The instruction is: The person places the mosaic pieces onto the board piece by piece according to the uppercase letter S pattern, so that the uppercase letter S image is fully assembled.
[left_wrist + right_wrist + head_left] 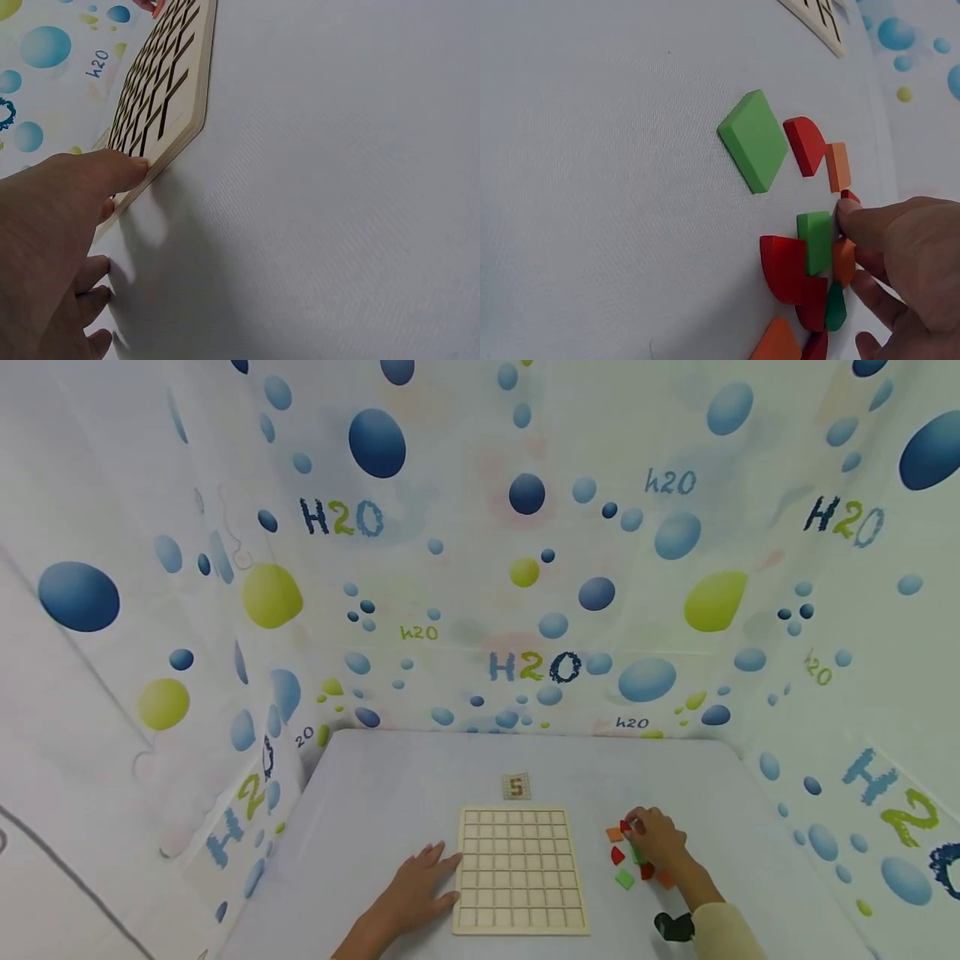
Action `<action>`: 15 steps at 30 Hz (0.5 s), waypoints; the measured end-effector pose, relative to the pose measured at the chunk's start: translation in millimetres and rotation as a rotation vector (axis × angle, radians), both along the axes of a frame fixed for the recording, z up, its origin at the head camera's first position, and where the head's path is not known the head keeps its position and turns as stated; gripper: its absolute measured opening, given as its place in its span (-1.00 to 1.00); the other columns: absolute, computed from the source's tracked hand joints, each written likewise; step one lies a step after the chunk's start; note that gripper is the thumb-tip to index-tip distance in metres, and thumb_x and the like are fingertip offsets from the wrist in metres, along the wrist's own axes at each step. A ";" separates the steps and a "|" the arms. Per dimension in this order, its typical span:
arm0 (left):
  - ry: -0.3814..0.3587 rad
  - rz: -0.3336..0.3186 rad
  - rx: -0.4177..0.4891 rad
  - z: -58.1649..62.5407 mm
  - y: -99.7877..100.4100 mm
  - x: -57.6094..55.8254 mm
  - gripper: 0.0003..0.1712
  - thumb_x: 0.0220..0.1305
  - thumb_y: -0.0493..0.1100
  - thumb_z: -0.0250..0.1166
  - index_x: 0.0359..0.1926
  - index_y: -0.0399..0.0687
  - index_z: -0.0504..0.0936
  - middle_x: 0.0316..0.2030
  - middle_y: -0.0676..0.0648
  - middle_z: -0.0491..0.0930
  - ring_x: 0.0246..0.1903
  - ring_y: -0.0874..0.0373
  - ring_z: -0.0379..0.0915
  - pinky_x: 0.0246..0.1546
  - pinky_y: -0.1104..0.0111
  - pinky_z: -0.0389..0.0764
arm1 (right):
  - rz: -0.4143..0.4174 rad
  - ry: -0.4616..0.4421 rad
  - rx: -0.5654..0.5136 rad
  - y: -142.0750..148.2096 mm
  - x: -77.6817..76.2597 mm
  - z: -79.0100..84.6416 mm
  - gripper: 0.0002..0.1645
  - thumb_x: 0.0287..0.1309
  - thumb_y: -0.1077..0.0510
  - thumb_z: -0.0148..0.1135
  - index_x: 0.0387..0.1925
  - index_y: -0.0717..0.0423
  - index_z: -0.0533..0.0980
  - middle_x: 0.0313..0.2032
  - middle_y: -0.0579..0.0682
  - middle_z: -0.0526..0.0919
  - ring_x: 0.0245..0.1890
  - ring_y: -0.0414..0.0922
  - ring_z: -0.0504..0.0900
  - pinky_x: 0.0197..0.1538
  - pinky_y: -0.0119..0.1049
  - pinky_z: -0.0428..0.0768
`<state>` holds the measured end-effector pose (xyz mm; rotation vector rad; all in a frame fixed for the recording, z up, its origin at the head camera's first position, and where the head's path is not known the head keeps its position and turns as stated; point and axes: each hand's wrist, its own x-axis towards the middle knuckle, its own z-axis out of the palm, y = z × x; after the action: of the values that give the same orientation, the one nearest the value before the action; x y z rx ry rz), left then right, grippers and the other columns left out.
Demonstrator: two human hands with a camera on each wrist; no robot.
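Observation:
My left hand (422,887) lies beside a pale wooden grid board (519,870), fingers spread and fairly straight. Its thumb and a fingertip touch the board's left edge; the left wrist view shows the thumb (131,171) right at the rim. To the board's right, my right hand (662,837) pinches a small red tile (850,196) between thumb and fingers, mostly hidden by them. Below and around that hand lie loose coloured tiles: a green diamond (754,142), a red rounded one (805,145), an orange one (838,166) and several more, some overlapping.
Beyond the board's far edge lies a small square piece marked with what looks like an S or 5 (516,787). A black object (673,927) sits by my right sleeve. A white cloth covers the table (390,777), with bubble-printed curtains around it.

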<state>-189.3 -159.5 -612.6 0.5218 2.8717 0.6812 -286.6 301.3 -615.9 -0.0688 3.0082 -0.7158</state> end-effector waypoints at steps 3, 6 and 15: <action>0.013 -0.001 0.002 -0.7 0.2 0.6 -0.27 0.41 0.19 0.34 0.49 0.06 0.49 0.53 -0.33 0.32 0.53 -0.36 0.19 0.45 -0.35 0.25 | 0.011 0.023 0.022 -0.5 1.2 3.2 -0.76 0.36 0.13 0.40 -0.05 0.15 0.59 -0.24 0.04 0.56 -0.17 0.04 0.55 -0.13 0.17 0.47; 0.021 0.005 0.003 -1.9 0.3 1.0 -0.28 0.41 0.19 0.34 0.49 0.07 0.49 0.53 -0.32 0.32 0.53 -0.35 0.19 0.45 -0.34 0.25 | 0.025 0.036 0.048 -2.0 2.3 5.4 -0.77 0.35 0.16 0.39 -0.09 0.21 0.57 -0.28 0.05 0.55 -0.18 0.07 0.56 -0.04 0.33 0.46; 0.024 0.006 -0.002 -5.3 -0.7 0.7 -0.27 0.41 0.21 0.33 0.50 0.07 0.49 0.53 -0.32 0.32 0.53 -0.36 0.19 0.46 -0.34 0.25 | 0.009 0.008 0.014 0.8 -2.2 9.1 -0.76 0.39 0.20 0.34 -0.05 0.28 0.55 -0.23 0.09 0.67 -0.17 0.07 0.64 0.05 0.32 0.41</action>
<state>-188.6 -160.2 -617.8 0.5244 2.8973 0.6770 -288.8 302.1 -606.8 -0.0847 3.0178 -0.6948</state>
